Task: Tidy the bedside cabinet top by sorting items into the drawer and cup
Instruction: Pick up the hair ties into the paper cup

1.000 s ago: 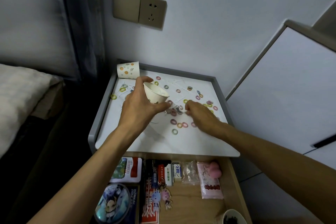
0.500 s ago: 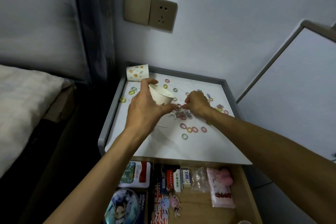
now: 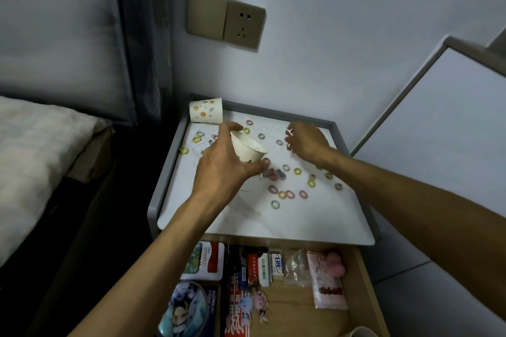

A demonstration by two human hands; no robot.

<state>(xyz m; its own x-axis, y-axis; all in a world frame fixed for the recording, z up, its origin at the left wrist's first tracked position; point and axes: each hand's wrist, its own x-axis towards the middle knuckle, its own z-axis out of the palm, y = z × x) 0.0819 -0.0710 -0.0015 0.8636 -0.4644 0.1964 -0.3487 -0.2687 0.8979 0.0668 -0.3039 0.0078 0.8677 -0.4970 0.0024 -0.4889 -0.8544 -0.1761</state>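
Observation:
My left hand (image 3: 224, 167) grips a white paper cup (image 3: 247, 149), tilted with its mouth toward the right, above the middle of the white cabinet top (image 3: 246, 221). Several small coloured hair rings (image 3: 290, 194) lie scattered over the top. Farther back and to the right of the cup, my right hand (image 3: 306, 142) has its fingers curled, and a small pink piece (image 3: 289, 133) shows pinched at the fingertips. A second paper cup (image 3: 206, 111) with orange dots lies on its side at the back left corner.
The drawer (image 3: 353, 282) below stands pulled out, holding packets, a tin, key charms and a pink tissue pack. A bed (image 3: 35, 150) lies to the left. A wall socket (image 3: 242, 26) is above, and a white panel (image 3: 438, 131) leans at the right.
My right hand has moved from the cluster of rings beside the cup to the back right of the top. My left hand still holds the cup in about the same place.

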